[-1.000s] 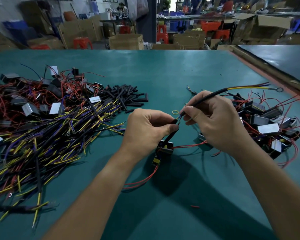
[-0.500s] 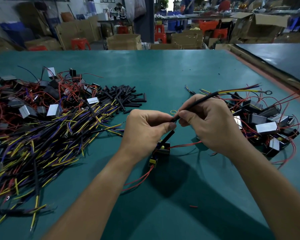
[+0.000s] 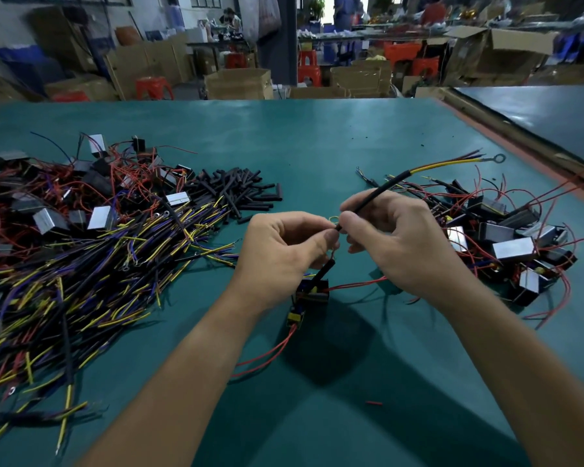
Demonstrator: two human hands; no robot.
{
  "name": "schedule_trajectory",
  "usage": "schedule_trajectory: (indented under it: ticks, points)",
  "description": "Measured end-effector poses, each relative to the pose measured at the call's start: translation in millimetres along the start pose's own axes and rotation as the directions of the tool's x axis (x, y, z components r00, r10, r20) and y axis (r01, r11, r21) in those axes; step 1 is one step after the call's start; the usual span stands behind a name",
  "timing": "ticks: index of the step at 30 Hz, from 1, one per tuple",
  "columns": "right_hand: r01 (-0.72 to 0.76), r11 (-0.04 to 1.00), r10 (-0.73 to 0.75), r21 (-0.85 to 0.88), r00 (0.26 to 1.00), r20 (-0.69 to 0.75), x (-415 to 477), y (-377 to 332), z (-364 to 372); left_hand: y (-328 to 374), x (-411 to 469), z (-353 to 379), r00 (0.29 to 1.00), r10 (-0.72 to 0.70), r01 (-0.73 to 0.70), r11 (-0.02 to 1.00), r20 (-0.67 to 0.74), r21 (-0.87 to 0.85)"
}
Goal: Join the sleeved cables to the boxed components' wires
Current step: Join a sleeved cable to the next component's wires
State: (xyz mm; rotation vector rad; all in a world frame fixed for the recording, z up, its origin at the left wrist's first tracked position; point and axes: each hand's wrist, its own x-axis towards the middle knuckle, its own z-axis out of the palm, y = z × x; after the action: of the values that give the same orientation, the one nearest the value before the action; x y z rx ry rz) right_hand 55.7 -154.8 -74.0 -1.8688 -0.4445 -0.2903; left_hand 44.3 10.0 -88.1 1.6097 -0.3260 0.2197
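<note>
- Sleeved cable point(image 3: 378, 193): one, black, slanting above the boxed component point(image 3: 312, 291); your right hand point(image 3: 402, 244) pinches its lower end.
- Left hand point(image 3: 284, 254): yours, pinching the wire rising from that component.
- Cable heap point(image 3: 81, 264): left of the component.
- Component pile point(image 3: 506, 237): right of it.

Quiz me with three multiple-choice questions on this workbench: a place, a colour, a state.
1. The heap of short black tube pieces lies: A in a carton; B beyond and left of the left hand; C at the far right.
2. The thin wires trailing from the small black boxed component beside the left wrist are: A red; B white; C green.
3. The right hand: A lies flat; B holds scissors; C pinches the black sleeved cable.
B, it adjoins the pile of yellow-and-purple cables; A, red strands show; C, fingertips grip it.
</note>
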Motion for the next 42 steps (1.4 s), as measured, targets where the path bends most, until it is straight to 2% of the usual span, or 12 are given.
schedule_trajectory:
  ticks: [2,3,6,8,13,20,24,31,42]
  points:
    - [-0.096,0.995,0.095,0.018,0.995,0.042,-1,3,6,1,1,-3,0.998,-0.051,0.048,0.998,-0.046,-0.051]
    - [-0.117,0.992,0.121,-0.049,0.988,0.094,-2,5,8,1,2,-4,0.994,-0.089,0.083,0.992,-0.065,-0.092]
    - [-0.089,0.953,0.175,-0.289,0.942,0.288,-11,5,17,3,4,-8,0.976,-0.194,0.176,0.97,-0.095,-0.166]
    - [-0.082,0.96,0.174,-0.268,0.924,0.341,-14,5,22,3,5,-9,0.969,-0.227,0.208,0.964,-0.102,-0.164]
    - [-0.162,0.976,0.196,-0.145,0.944,0.266,-11,9,18,8,5,-12,0.956,-0.272,0.24,0.939,-0.105,-0.246]
    - [-0.043,0.972,0.093,-0.233,0.973,0.21,-10,12,17,9,6,-14,0.96,-0.26,0.236,0.952,-0.108,-0.195]
    - [-0.037,0.977,0.075,-0.211,0.981,0.177,-11,11,17,9,5,-16,0.966,-0.228,0.209,0.967,-0.123,-0.147]
    - [-0.025,0.962,0.075,-0.27,0.982,0.174,-10,9,11,10,5,-13,0.974,-0.19,0.178,0.979,-0.122,-0.096]
    - [0.011,0.957,0.049,-0.289,0.979,0.2,-11,4,12,10,5,-14,0.966,-0.218,0.199,0.97,-0.141,-0.137]
